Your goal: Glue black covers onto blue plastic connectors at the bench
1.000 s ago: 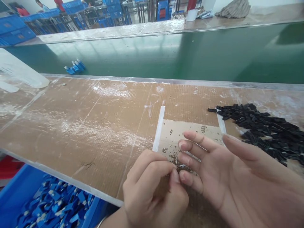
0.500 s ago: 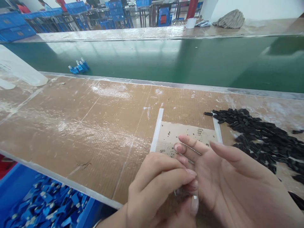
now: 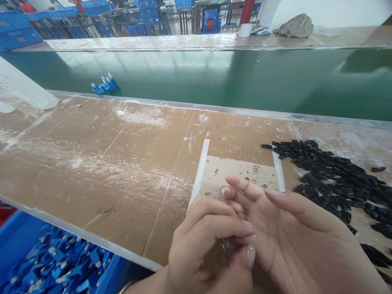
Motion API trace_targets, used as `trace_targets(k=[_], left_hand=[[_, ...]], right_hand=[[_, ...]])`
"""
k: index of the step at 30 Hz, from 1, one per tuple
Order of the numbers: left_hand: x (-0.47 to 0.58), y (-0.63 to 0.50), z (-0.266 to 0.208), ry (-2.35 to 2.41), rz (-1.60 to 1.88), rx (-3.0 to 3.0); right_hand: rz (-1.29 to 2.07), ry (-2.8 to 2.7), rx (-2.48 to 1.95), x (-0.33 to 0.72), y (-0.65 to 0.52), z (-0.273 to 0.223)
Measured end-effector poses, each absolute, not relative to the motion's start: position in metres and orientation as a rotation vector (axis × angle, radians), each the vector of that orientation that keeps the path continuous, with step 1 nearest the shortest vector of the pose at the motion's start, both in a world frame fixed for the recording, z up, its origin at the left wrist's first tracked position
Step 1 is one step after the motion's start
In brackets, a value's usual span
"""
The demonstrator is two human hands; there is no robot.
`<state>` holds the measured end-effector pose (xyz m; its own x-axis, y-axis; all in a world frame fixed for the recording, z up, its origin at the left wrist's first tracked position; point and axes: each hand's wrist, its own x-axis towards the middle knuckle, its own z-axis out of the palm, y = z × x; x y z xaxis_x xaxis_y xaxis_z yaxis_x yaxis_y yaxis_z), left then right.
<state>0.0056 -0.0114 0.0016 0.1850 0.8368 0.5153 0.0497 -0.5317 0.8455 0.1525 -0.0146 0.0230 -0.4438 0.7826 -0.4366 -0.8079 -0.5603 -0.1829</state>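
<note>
My left hand (image 3: pixel 211 241) is closed in a pinch, thumb against fingertips, close to the fingers of my right hand. A small clear, shiny bit (image 3: pixel 226 246) shows beneath its fingers, too hidden to name. My right hand (image 3: pixel 294 237) is turned palm up with its thumb stretched out and its fingers slightly bent. No object shows on its palm. Both hands are above the near edge of a beige taped-down sheet (image 3: pixel 235 165) with dark specks on it.
A heap of small black parts (image 3: pixel 330 167) lies at the right. Below the table edge at left is a blue bin (image 3: pixel 107 273) of blue pieces (image 3: pixel 61 261). Beyond the cardboard-covered table (image 3: pixel 128 155) runs a green belt (image 3: pixel 190 77) carrying several blue parts (image 3: pixel 105 84).
The blue parts on the belt have shifted slightly to the right. My left hand keeps its pinch, its fingers only slightly moved; my right hand remains palm up.
</note>
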Motion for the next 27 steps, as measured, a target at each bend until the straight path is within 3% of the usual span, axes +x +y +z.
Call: trace_targets(k=[19, 27], left_hand=[[-0.003, -0.003, 0.004, 0.813, 1.34, 1.771], [-0.015, 0.002, 0.006, 1.013, 1.357, 2.114]], right_hand=[[1.992, -0.002, -0.681, 0.149, -0.007, 0.025], [1.928, -0.068, -0.686, 0.151, -0.007, 0.022]])
